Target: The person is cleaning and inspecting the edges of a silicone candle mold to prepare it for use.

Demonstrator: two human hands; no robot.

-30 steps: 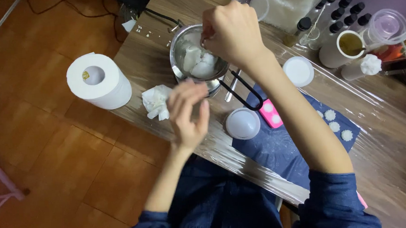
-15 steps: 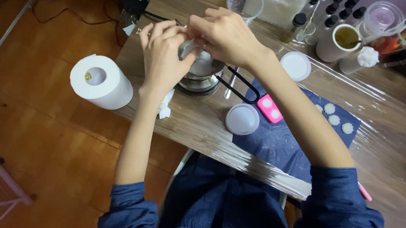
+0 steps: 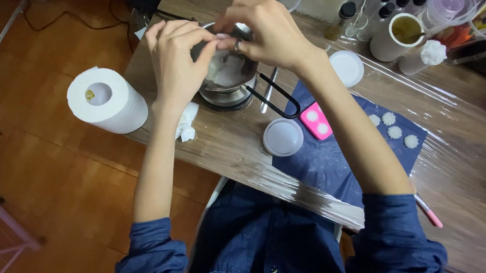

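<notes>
Both hands meet fingertip to fingertip over the metal pot [image 3: 226, 76]: the left hand [image 3: 177, 62] and right hand [image 3: 271, 32] pinch something small between them, too hidden to identify. White lumps [image 3: 225, 71] lie in the pot directly below. A slip would likely drop the piece; the crumpled tissue [image 3: 187, 123] sits just beside the left wrist.
</notes>
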